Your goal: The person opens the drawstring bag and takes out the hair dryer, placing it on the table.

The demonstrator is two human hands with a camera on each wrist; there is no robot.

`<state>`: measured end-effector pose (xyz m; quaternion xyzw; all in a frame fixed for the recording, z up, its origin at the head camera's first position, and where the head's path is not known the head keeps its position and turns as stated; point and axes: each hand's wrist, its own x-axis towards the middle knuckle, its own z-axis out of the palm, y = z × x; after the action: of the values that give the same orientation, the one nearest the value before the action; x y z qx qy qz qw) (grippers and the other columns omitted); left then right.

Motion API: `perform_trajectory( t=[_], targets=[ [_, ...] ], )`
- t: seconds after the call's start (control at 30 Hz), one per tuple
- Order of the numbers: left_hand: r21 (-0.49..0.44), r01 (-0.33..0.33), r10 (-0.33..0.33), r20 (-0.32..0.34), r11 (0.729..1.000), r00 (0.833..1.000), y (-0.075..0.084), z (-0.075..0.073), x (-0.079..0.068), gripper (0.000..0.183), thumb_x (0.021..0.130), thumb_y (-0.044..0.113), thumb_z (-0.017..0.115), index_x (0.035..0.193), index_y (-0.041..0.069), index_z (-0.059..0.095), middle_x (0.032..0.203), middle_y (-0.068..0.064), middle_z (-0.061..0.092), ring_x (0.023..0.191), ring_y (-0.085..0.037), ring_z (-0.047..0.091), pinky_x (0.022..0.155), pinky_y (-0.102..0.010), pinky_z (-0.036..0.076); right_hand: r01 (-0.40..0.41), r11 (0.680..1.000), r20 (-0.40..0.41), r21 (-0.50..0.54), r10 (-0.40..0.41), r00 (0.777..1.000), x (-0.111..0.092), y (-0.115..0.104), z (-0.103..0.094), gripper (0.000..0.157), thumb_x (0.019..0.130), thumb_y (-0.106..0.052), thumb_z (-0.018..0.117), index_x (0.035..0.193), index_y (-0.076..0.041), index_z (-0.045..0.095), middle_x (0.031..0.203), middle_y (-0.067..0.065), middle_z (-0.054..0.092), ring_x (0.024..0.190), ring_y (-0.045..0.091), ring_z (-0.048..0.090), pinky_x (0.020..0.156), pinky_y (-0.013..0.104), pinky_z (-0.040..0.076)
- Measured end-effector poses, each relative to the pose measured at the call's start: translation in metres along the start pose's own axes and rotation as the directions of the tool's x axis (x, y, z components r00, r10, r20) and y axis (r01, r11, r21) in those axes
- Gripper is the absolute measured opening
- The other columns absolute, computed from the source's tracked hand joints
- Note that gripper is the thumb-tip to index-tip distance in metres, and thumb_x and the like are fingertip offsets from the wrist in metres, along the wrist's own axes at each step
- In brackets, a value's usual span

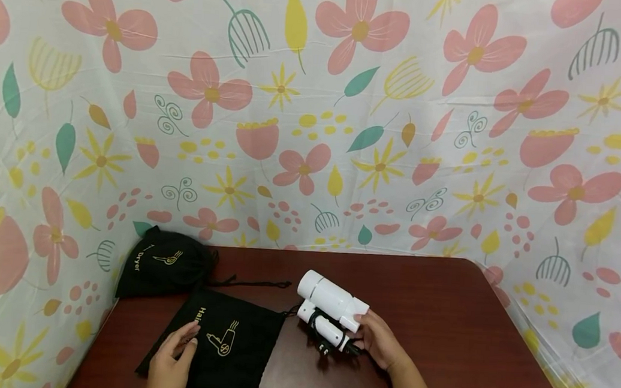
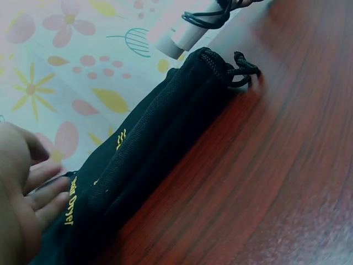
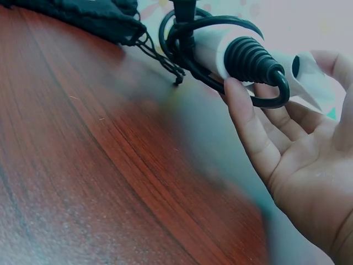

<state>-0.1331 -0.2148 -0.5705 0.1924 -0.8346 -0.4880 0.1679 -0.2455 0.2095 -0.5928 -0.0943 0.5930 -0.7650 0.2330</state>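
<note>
A white folded hair dryer (image 1: 329, 293) is held in my right hand (image 1: 382, 344), above the table just right of the front pouch. Its black cord (image 3: 190, 55) is looped around the white handle, and a ribbed cord sleeve (image 3: 248, 59) shows by my fingers. My left hand (image 1: 173, 359) is at the left side of a black drawstring pouch (image 1: 248, 340) lying flat, its fingers loosely bent over the printed lettering. A yellow dryer picture and partly covered lettering mark this pouch. In the left wrist view the left hand (image 2: 25, 193) holds nothing; whether it touches the cloth I cannot tell.
A second black drawstring pouch (image 1: 183, 272), bulging and printed "Dryer", sits at the table's back left corner. Its black string (image 1: 250, 283) trails right. The reddish-brown table (image 1: 458, 324) ends against a floral cloth (image 1: 315, 128) at the back and sides.
</note>
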Motion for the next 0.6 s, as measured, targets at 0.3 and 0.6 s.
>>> perform_trajectory(
  t=[0.3, 0.6],
  targets=[
    [0.170, -0.022, -0.023, 0.260, 0.985, 0.965, -0.007, 0.003, 0.000, 0.037, 0.097, 0.020, 0.066, 0.134, 0.023, 0.066, 0.135, -0.006, 0.065, 0.129, -0.031, 0.058, 0.108, -0.047, 0.048, 0.024, 0.999, -0.053, 0.031, -0.022, 0.998, -0.001, 0.001, -0.002, 0.028, 0.105, -0.017, 0.038, 0.119, -0.031, 0.058, 0.100, -0.008, 0.071, 0.088, 0.012, 0.071, 0.074, 0.028, 0.058],
    [0.266, -0.309, 0.199, 0.372, 0.913, 0.907, -0.015, 0.006, 0.001, 0.038, 0.088, 0.024, 0.078, 0.125, 0.021, 0.072, 0.140, -0.009, 0.062, 0.141, -0.046, 0.041, 0.110, -0.068, 0.035, 0.032, 0.999, -0.086, 0.038, -0.029, 0.996, 0.000, 0.001, -0.002, 0.027, 0.105, -0.017, 0.039, 0.118, -0.029, 0.059, 0.099, -0.007, 0.070, 0.086, 0.012, 0.071, 0.071, 0.027, 0.058]
  ],
)
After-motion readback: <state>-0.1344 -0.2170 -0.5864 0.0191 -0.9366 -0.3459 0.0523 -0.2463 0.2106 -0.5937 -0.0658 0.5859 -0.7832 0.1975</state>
